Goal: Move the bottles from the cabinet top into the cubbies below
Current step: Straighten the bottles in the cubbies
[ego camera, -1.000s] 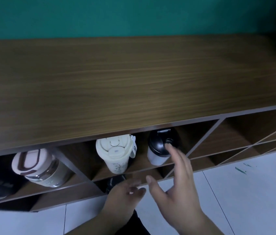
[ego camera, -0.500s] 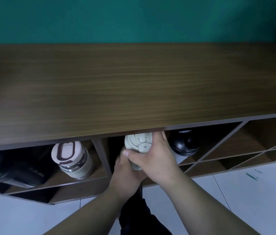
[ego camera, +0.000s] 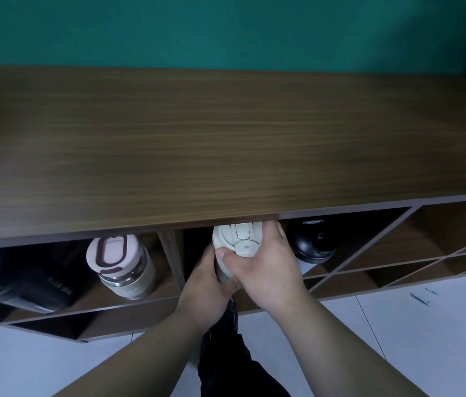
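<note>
While both hands, left hand [ego camera: 207,285] and right hand [ego camera: 266,267], clamp the cream bottle [ego camera: 236,242] in its cubby, seating looks underway; next, release it

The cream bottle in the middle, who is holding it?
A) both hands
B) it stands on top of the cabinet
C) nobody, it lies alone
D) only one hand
A: the left hand and the right hand both wrap the cream bottle inside the cubby, under the cabinet top.
</note>
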The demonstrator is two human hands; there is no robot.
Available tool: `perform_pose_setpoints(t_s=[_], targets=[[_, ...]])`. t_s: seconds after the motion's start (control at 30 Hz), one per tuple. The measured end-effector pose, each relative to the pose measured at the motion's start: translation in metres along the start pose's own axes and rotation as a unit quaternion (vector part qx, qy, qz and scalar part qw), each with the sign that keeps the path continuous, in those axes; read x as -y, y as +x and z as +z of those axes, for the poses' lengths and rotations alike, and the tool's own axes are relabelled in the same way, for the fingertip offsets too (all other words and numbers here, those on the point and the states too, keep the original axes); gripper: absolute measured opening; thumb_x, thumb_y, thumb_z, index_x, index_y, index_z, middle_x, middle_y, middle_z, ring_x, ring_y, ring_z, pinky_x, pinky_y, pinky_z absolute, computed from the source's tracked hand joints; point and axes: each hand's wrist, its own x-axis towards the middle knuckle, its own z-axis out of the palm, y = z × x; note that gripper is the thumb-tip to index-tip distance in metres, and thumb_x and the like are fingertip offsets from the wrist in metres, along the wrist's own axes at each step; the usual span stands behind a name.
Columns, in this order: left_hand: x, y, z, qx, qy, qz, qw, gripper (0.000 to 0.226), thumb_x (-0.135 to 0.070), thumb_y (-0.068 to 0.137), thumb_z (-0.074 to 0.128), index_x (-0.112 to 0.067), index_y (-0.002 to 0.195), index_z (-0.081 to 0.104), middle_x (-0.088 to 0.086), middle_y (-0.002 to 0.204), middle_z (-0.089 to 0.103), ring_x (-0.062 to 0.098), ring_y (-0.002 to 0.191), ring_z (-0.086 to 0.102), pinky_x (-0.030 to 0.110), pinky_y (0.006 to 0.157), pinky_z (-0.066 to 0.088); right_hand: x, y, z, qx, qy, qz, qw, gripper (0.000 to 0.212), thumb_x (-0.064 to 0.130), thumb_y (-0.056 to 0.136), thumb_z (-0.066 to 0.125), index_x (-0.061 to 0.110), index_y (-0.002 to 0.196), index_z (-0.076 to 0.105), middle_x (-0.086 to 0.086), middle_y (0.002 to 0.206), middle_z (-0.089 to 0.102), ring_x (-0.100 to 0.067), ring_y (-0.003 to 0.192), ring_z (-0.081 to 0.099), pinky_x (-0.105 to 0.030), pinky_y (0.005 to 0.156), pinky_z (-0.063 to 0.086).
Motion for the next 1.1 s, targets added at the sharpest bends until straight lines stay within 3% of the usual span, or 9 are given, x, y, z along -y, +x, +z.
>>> perform_pose_setpoints(t_s=[0.23,0.37,0.47,0.6,0.73,0.87,0.9,0.97,1.1], targets=[[-0.002,-0.003,0.006,-0.015,-0.003,0.015,1.000,0.061,-0.029,0.085,0.079,-0.038,0.138,0.051,-0.019,0.125,0.066,0.000,0.113,0.063,0.011,0.079,0.043,0.001,0.002,-0.007,0.039,0.022,-0.006,0.999,0.063,0.043,0.070,0.081,0.029,0.123,0.049,0.016,0.121,0.053,-0.005,0.112,0.056,-0.019,0.083,0.046],[-0.001,-0.003,0.005,-0.011,-0.009,0.006,1.000,0.065,-0.033,0.082,0.081,-0.038,0.139,0.049,-0.019,0.125,0.065,0.004,0.115,0.063,0.018,0.081,0.048,0.001,0.003,-0.008,0.046,0.020,0.001,0.999,0.064,0.045,0.068,0.082,0.031,0.120,0.048,0.015,0.121,0.053,-0.006,0.112,0.056,-0.025,0.087,0.049],[0.002,-0.009,-0.002,0.012,-0.014,-0.012,1.000,0.081,-0.049,0.073,0.087,-0.037,0.143,0.048,-0.017,0.131,0.067,0.005,0.121,0.064,0.033,0.099,0.055,0.001,-0.006,-0.014,0.051,0.027,0.001,0.998,0.073,0.045,0.062,0.086,0.032,0.121,0.045,0.017,0.123,0.049,-0.005,0.117,0.054,-0.021,0.085,0.046],[0.009,-0.032,-0.025,0.123,0.038,-0.068,0.989,0.080,-0.052,0.074,0.084,-0.030,0.144,0.052,-0.008,0.137,0.066,0.009,0.126,0.061,0.028,0.107,0.048,-0.003,-0.040,-0.028,0.023,-0.018,-0.060,0.998,0.094,0.052,0.065,0.083,0.038,0.145,0.036,0.028,0.147,0.032,0.008,0.140,0.029,-0.020,0.109,0.032],[0.009,-0.062,-0.079,0.242,0.176,-0.052,0.953,0.061,-0.062,0.074,0.073,-0.031,0.126,0.067,-0.010,0.120,0.071,0.008,0.113,0.067,0.026,0.102,0.052,0.002,-0.076,-0.042,0.001,-0.002,-0.062,0.998,0.046,0.055,0.075,0.066,0.043,0.120,0.060,0.033,0.122,0.056,0.010,0.119,0.050,-0.012,0.092,0.038],[0.022,-0.076,-0.122,0.156,0.140,-0.076,0.975,0.016,-0.044,0.085,0.078,-0.036,0.099,0.077,-0.014,0.103,0.080,0.001,0.101,0.072,0.028,0.098,0.057,0.041,-0.095,-0.021,0.097,0.038,-0.055,0.993,0.015,0.038,0.082,0.071,0.038,0.097,0.071,0.017,0.093,0.073,-0.003,0.086,0.067,-0.021,0.077,0.051],[0.031,-0.077,-0.129,0.148,0.127,-0.071,0.978,0.012,-0.032,0.090,0.078,-0.044,0.093,0.079,-0.020,0.098,0.082,-0.006,0.097,0.072,0.024,0.096,0.057,0.052,-0.098,-0.011,0.131,0.029,-0.053,0.990,0.016,0.036,0.083,0.072,0.038,0.099,0.071,0.017,0.094,0.073,-0.002,0.088,0.066,-0.021,0.080,0.052],[0.044,-0.080,-0.143,0.146,0.117,-0.056,0.981,0.040,-0.021,0.094,0.075,-0.060,0.085,0.077,-0.032,0.092,0.079,-0.014,0.089,0.070,0.017,0.090,0.054,0.068,-0.099,0.012,0.179,-0.004,-0.061,0.982,0.030,0.042,0.082,0.069,0.040,0.112,0.067,0.022,0.106,0.068,0.005,0.101,0.062,-0.022,0.091,0.050],[0.078,-0.060,-0.162,0.093,0.012,-0.085,0.992,0.028,-0.022,0.080,0.083,-0.038,0.101,0.074,-0.013,0.109,0.082,0.004,0.106,0.074,0.034,0.099,0.060,0.096,-0.093,0.056,0.207,-0.040,-0.046,0.976,0.066,0.043,0.084,0.067,0.037,0.145,0.042,0.017,0.142,0.044,-0.006,0.132,0.046,-0.024,0.102,0.036]])
